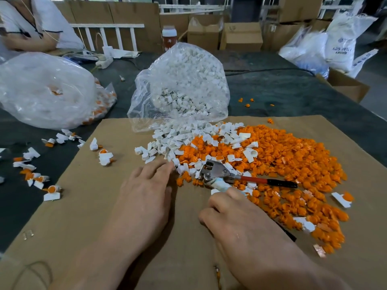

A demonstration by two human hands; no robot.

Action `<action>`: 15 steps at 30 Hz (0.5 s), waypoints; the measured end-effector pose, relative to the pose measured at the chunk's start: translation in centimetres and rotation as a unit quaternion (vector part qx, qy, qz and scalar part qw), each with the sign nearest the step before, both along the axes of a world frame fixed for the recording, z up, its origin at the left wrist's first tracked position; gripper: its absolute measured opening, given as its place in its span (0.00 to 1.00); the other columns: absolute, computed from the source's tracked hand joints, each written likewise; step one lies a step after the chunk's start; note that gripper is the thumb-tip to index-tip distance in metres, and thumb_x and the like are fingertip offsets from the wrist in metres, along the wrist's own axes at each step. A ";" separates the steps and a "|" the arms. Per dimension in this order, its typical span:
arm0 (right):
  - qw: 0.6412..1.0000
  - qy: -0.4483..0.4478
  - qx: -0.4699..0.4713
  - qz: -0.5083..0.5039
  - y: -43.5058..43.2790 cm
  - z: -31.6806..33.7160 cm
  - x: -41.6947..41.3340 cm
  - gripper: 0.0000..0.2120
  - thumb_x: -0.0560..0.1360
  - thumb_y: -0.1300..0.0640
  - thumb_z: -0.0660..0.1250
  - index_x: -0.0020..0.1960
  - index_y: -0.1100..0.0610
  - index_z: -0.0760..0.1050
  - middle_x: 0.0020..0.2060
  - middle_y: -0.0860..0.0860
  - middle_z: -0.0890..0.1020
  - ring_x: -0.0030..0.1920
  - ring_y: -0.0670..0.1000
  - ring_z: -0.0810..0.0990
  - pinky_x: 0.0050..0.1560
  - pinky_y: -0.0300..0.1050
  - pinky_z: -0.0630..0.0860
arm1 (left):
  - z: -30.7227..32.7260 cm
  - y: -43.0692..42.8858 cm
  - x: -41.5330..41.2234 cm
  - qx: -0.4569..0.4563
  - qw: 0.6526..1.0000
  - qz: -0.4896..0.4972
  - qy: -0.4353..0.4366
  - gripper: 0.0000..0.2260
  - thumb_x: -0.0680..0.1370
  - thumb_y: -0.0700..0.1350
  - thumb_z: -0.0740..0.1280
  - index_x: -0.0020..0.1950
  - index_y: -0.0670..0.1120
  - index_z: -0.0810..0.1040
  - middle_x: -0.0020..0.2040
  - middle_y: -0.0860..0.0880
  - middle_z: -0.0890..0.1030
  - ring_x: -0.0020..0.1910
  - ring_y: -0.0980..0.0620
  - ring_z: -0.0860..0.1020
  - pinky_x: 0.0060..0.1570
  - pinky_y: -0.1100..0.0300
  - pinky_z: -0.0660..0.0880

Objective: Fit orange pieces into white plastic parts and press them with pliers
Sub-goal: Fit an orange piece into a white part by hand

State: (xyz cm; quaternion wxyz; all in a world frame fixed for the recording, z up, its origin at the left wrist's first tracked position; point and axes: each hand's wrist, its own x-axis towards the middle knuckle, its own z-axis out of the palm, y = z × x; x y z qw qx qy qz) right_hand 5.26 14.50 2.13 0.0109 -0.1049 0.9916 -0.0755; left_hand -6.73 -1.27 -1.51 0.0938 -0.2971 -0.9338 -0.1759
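A heap of orange pieces (293, 164) covers the right half of a cardboard sheet (83, 206). White plastic parts (178, 141) spill onto it from a clear bag (184, 84). Metal pliers (215, 172) lie on the heap's near edge, jaws to the left, one red-and-black handle pointing right. My right hand (234, 214) curls its fingers round the pliers' other, tape-wrapped handle. My left hand (144, 191) lies stretched out over the cardboard, its straight fingertips touching the nearest white parts. It holds nothing.
Fitted white-and-orange parts (104, 156) lie scattered on the left, on cardboard and dark table. A second clear bag (46, 91) sits far left. Another person sits at the back left. Cardboard boxes (240, 35) and white sacks (339, 47) line the back and right.
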 end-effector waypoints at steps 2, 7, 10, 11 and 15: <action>1.000 -0.008 -0.005 -0.018 0.0 0.0 0.0 0.15 0.82 0.61 0.54 0.67 0.52 0.64 0.55 0.50 0.64 0.50 0.47 0.53 0.50 0.42 0.61 | -0.3 0.1 -0.2 0.041 0.999 -0.001 0.024 0.17 0.76 0.36 0.70 0.64 0.44 0.80 0.59 0.43 0.80 0.54 0.40 0.78 0.52 0.47 0.75; 0.998 -0.018 0.005 -0.057 -0.3 0.1 0.2 0.12 0.81 0.58 0.53 0.64 0.54 0.66 0.46 0.50 0.60 0.48 0.49 0.56 0.46 0.45 0.64 | -0.3 -0.2 -0.4 0.029 0.998 0.007 0.046 0.07 0.74 0.33 0.70 0.47 0.43 0.84 0.46 0.45 0.78 0.44 0.42 0.76 0.44 0.54 0.72; 0.997 -0.009 0.001 -0.074 -0.2 0.0 0.7 0.11 0.81 0.56 0.52 0.60 0.54 0.69 0.49 0.51 0.64 0.51 0.53 0.65 0.50 0.48 0.71 | 0.3 -0.6 -0.2 0.052 0.999 0.016 0.005 0.05 0.76 0.37 0.69 0.45 0.46 0.82 0.46 0.50 0.76 0.46 0.49 0.74 0.46 0.57 0.70; 0.997 -0.007 -0.001 -0.077 -0.2 0.1 0.7 0.10 0.81 0.56 0.53 0.58 0.54 0.69 0.49 0.51 0.64 0.52 0.53 0.66 0.51 0.49 0.71 | 0.4 -0.7 0.0 0.058 0.998 0.011 -0.007 0.05 0.76 0.39 0.69 0.44 0.49 0.82 0.46 0.52 0.76 0.46 0.51 0.74 0.45 0.58 0.70; 0.996 0.029 -0.043 -0.077 0.1 0.0 0.8 0.07 0.80 0.55 0.54 0.54 0.52 0.69 0.49 0.48 0.65 0.49 0.51 0.66 0.47 0.46 0.69 | 1.5 -0.4 1.0 0.094 0.994 -0.003 -0.056 0.05 0.75 0.46 0.71 0.41 0.56 0.79 0.42 0.59 0.76 0.46 0.61 0.74 0.40 0.69 0.67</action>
